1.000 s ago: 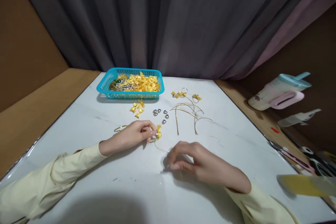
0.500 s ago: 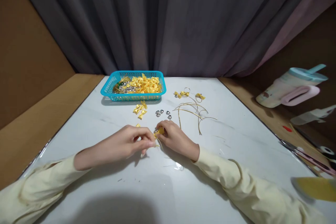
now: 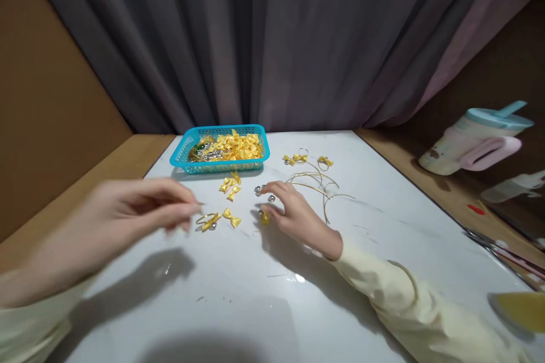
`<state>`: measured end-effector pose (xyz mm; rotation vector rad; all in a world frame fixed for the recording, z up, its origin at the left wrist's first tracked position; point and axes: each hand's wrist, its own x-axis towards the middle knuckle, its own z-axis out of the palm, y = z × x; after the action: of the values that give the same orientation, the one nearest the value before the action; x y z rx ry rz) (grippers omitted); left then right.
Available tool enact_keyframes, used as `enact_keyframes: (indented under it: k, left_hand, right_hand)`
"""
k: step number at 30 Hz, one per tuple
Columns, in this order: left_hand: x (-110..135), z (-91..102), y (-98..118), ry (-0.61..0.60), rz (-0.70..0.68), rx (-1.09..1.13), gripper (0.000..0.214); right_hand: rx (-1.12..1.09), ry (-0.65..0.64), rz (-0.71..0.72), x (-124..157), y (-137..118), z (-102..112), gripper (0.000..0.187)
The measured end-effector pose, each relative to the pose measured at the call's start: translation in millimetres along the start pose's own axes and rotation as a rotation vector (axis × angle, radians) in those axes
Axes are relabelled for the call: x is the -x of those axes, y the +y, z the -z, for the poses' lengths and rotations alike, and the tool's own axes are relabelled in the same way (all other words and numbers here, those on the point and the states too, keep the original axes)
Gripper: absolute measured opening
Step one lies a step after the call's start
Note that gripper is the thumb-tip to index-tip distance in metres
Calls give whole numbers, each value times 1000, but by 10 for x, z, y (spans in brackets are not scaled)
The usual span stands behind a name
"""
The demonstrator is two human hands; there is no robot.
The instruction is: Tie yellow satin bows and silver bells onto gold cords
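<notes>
"What's around the hands on your feed?"

"I centre my clock on the bare white tabletop [image 3: 255, 252] between them. The blue basket [image 3: 217, 168] sits at eleven, heaped with yellow bows and silver pieces, with a few loose bows [image 3: 230, 184] before it. Finished-looking ringed bows [image 3: 300, 158] lie at one, tangled gold cords [image 3: 317, 188] at two. The lidded cup [image 3: 451, 144] is farther out at two, scissors [image 3: 496, 247] at three. The right hand [image 3: 296, 215] blocks part of my view of the silver hearts [image 3: 271, 198] at twelve."

"And the piece itself?"

"A small yellow bow [image 3: 264, 217] at twelve, by the right thumb, bunched, silver against it. At nine I see a bow on a gold loop [image 3: 209, 222], lying flat."

"Grips?"

"Right thumb and forefinger stand apart; I can't tell whether the thumb touches the bow. The left hand [image 3: 140, 210], at nine, is blurred: fingertips close together, contents unclear to me."
</notes>
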<state>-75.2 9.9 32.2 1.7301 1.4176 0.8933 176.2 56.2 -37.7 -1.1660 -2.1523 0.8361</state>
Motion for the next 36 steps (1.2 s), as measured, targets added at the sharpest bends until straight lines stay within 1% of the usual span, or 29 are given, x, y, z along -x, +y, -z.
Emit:
enact_keyframes:
  k: [1, 3, 4, 5, 6, 8, 10, 12, 15, 17, 20, 21, 23, 25, 27, 29, 31, 33, 35, 36]
  left_hand:
    - [20, -125, 106, -80, 14, -19, 10]
    - [3, -368, 219, -134, 4, 95, 13]
    - [-29, -468, 226, -152, 1, 161, 13]
    - [-69, -544, 209, -156, 6, 214, 14]
    - [-110, -597, 174, -138, -2, 269, 17]
    - [-179, -638, 89, -134, 1, 365, 20]
    - [-216, -626, 19, -131, 34, 464, 19]
    - [-224, -599, -21, -130, 90, 566, 17]
    - [-221, -582, -38, -160, 143, 691, 19]
    - [-223, -587, -38, -196, 151, 755, 22]
    - [-226, -598, -37, -249, 160, 827, 21]
    - [-225, -599, -39, -267, 162, 847, 20]
    - [-220, -596, -48, -314, 163, 881, 18]
    - [-211, -593, -63, -367, 154, 899, 17]
    - [-201, -596, -84, -415, 135, 893, 16]
    - [-190, -607, -105, -449, 119, 867, 15]
    - [-177, -621, -116, -472, 107, 822, 15]
    - [-165, -629, -113, -480, 96, 760, 16]
    - [-155, -625, -97, -488, 80, 700, 17]
    - [-152, -619, -86, -497, 73, 677, 17]
  right_hand:
    - [-84, -56, 15, 30, -82, 26, 27]
    - [-507, -310, -13, 94, -229, 37, 42]
    - [-665, -412, -28, 122, -283, 26, 45]
    - [-786, -486, -44, 143, -320, 8, 41]
    - [-860, -525, -59, 156, -339, -9, 33]
    - [-932, -522, -91, 160, -335, -24, 20]
    - [-976, -480, -98, 145, -299, 6, 18]
    - [-1022, -447, -61, 127, -262, 70, 18]
    - [-1093, -437, 26, 110, -227, 173, 10]
    - [-1159, -490, 86, 105, -209, 218, 15]
    - [-1212, -581, 138, 96, -169, 242, 33]
    - [-1214, -583, 134, 92, -154, 241, 33]
    - [-1213, -548, 109, 83, -127, 232, 22]
    - [-1201, -517, 83, 74, -117, 222, 13]
    - [-1158, -473, 66, 65, -125, 217, 16]
    - [-1116, -400, 53, 56, -143, 218, 19]
    - [-1131, -348, 40, 51, -153, 217, 17]
    - [-1204, -376, 23, 49, -145, 210, 16]
    - [-1268, -466, -11, 49, -128, 203, 15]
    - [-1264, -518, -49, 50, -122, 204, 15]
